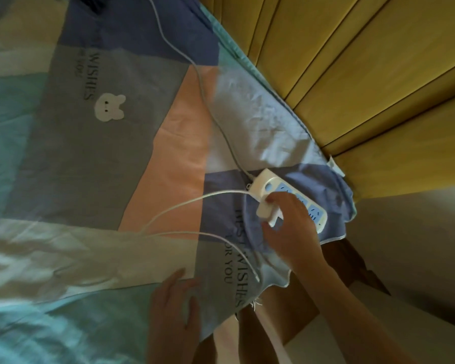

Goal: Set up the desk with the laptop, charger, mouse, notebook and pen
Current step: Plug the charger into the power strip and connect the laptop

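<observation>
Looking down from the head camera, a patchwork bedsheet [111,143] in blue, grey, peach and teal covers a bed, printed with a small white bear [109,109] and the words "BEST WISHES FOR YOU". Along the upper right runs a yellow padded headboard [352,74], meeting the sheet's edge.

Near the right corner of the bed lies a white power strip [267,183] with blue sockets, set at a slant on a darker blue patch. Its own grey lead [208,101] snakes away across the sheet toward the top of the view.

The right hand [289,227] reaches over the strip, and its fingers [271,199] are closed around the white charger [267,212], thumb below and fingertips above. The charger block sits right against the strip's near edge; whether its pins are in a socket I cannot tell, since the hand hides that part.

The charger's thin white cable [184,203] loops out to the left over the peach patch, then doubles back, its free end lying on the sheet near the bed's lower edge.

The left hand [172,308] lies flat on the sheet at the bottom, fingers spread and holding nothing, close to that loose cable end.

At the very top left, something dark [95,3] rests on the bed, too cut off to make out.
</observation>
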